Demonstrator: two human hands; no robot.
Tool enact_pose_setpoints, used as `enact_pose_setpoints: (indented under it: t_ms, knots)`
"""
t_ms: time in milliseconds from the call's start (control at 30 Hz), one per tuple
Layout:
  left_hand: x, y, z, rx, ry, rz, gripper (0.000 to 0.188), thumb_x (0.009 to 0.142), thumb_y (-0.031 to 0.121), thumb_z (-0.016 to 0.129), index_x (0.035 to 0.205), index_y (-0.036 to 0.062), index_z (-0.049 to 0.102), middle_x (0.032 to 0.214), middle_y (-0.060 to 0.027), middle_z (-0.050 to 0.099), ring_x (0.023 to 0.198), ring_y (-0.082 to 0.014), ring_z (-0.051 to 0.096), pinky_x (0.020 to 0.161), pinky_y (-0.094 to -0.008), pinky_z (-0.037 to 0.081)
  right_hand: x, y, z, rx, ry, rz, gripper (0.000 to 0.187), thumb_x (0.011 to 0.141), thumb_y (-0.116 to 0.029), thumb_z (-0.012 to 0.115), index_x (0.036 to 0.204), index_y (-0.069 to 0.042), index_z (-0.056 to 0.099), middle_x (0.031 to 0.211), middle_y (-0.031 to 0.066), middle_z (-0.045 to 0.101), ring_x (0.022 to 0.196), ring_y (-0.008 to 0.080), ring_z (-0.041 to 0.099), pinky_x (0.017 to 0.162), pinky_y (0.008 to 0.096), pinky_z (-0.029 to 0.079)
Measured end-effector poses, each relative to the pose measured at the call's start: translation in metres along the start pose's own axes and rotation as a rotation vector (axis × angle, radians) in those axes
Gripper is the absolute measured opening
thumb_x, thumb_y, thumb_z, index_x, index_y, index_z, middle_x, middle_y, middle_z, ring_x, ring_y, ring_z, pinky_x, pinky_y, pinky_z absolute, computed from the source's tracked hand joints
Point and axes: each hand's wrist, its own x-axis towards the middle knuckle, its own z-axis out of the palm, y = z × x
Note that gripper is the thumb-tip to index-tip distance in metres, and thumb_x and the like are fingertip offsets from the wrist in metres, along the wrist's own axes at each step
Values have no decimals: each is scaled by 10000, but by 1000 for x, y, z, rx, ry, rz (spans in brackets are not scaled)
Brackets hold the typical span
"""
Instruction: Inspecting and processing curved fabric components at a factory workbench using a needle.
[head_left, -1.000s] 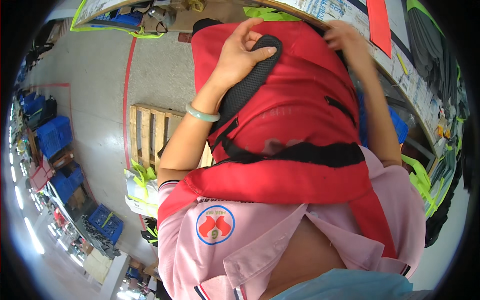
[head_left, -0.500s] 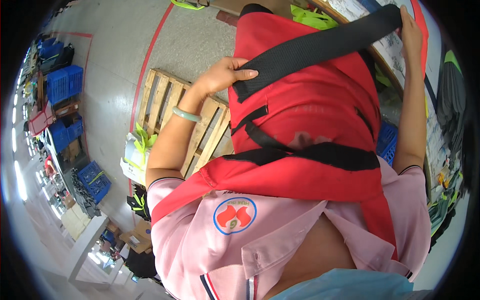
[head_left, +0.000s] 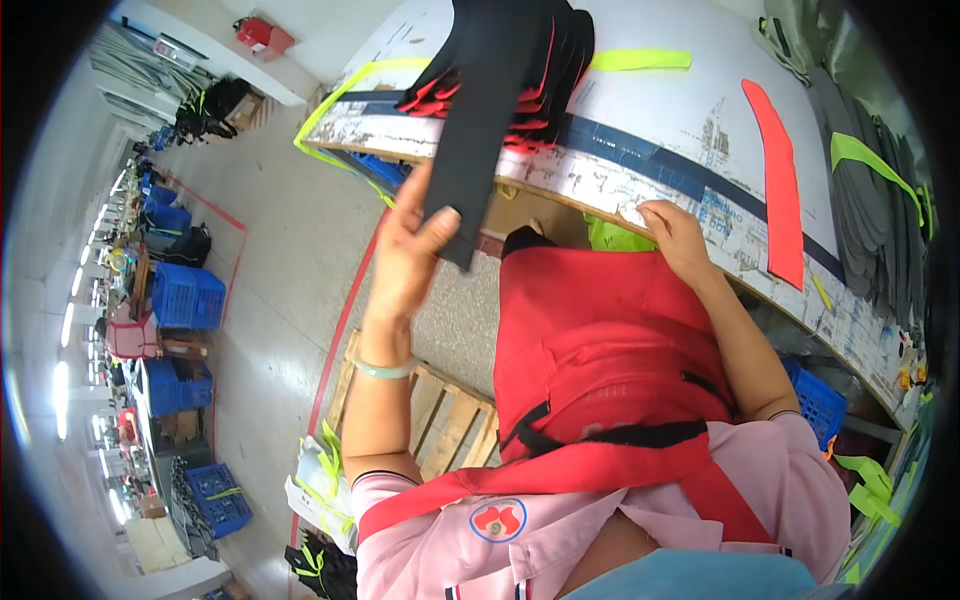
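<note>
black fabric, a long flat strip [head_left: 478, 150], is what i have in my left hand [head_left: 408, 255]. the thumb and fingers are pinched together on its near end, and the rest runs up and away to the stack of black pieces with red edging [head_left: 520, 70] at the far end of the work table [head_left: 700, 120]. i cannot tell whether the far end of the strip lies on that stack or has already lifted clear of it.

i judge the strip light and soft but with some body: it holds a fairly straight line from my fingers instead of drooping. it looks matte, not slippery, so a pinch near the end should hold. a grip nearer its middle would stop it swinging.

my right hand [head_left: 672, 232] rests on the near edge of the table, fingers curled loosely together and touching the taped surface, holding nothing that i can see. just to its right lies a red strip [head_left: 778, 190], and further right grey pieces with green bands [head_left: 880, 190]. a red apron [head_left: 610, 350] hangs down my front. below my left arm is a wooden pallet [head_left: 450, 420], with blue crates [head_left: 188, 295] well off to the left.
</note>
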Motion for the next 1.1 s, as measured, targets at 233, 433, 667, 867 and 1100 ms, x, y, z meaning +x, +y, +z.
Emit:
enact_pose_setpoints:
  t_ms: [233,433,667,867,1100]
  knots:
    - [112,55,-3,-50,-75,-16,413,928,119,582,1287,-55,476,1008,-63,623,739,-101,572,632,-253,476,1,6,1,-66,26,13,147,908,-134,559,959,-23,642,932,150,642,850,331,622,727,367,494]
    - [162,24,11,-151,89,-170,402,925,112,584,1260,-64,449,994,-142,617,785,-237,646,629,-308,567,-1,-2,2,-85,44,-13,127,903,-136,562,930,-43,643,858,130,609,793,335,602,688,388,482]
    - [159,8,18,-210,63,-114,388,987,147,446,1296,-66,348,1161,-242,553,952,-410,639,813,-440,581,-2,6,-3,-68,25,-53,121,894,-127,562,918,-36,638,858,123,607,809,326,600,693,388,480]
    - [106,14,24,141,66,-127,579,967,406,478,1380,25,333,1048,-227,636,763,-261,669,646,-337,566,-11,7,-38,-7,15,-26,141,887,-152,574,937,-37,639,897,128,610,843,319,601,727,381,486]
    - [37,-41,22,52,-80,-292,297,963,219,535,1156,-2,580,846,-81,641,649,-147,599,607,-262,489,-29,41,-164,-510,280,262,219,841,-226,636,971,-51,657,940,108,625,888,297,608,769,406,493]
